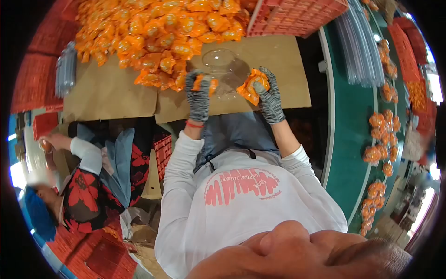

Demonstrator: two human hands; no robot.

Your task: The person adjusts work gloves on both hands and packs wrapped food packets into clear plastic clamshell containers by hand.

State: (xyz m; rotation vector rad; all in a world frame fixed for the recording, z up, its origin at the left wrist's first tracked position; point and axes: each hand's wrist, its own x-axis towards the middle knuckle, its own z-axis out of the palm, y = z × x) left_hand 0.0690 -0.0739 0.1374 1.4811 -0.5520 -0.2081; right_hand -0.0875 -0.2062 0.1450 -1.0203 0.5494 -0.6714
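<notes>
My left hand (198,95), in a grey striped knit glove, is closed around an orange-wrapped fruit (213,86), partly hidden by the fingers. In my gloved right hand (270,96), another wrapped fruit (253,85) is gripped between thumb and fingers, its orange film sticking out below. Between and just beyond my hands lies a clear plastic container (219,59) on the cardboard (283,63). Its exact shape is hard to make out. A large heap of fruits in orange printed film (158,39) covers the far left, close to my left hand.
A red crate (297,16) stands at the far right of the cardboard. The green conveyor (348,135) on the right carries packs of orange fruit (384,128) and stacked clear containers (360,44). At left, a co-worker (100,181) is near red crates (37,83).
</notes>
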